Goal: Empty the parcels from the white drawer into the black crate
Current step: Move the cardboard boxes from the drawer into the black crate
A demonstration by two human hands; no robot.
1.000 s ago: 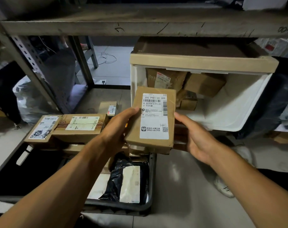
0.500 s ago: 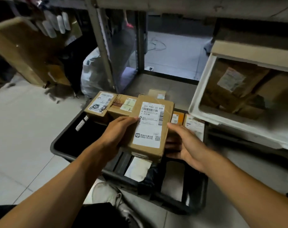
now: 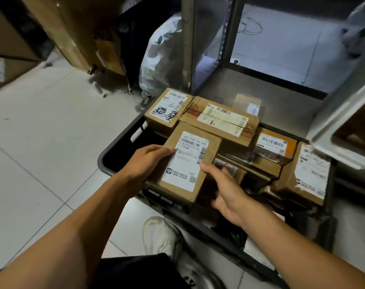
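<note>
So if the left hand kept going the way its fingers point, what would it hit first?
The left hand already touches the box it holds; beyond that, probably the orange-labelled box, though depth is unclear.

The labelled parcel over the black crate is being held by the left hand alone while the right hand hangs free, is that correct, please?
Not quite: the head view shows both hands on the labelled parcel. The left hand holds its left edge and the right hand holds its right side, over the black crate.

Single view, head-worn: aimed forward and steeply down, close over the black crate (image 3: pixel 114 155); tiled floor (image 3: pixel 41 126) is seen at left.
</note>
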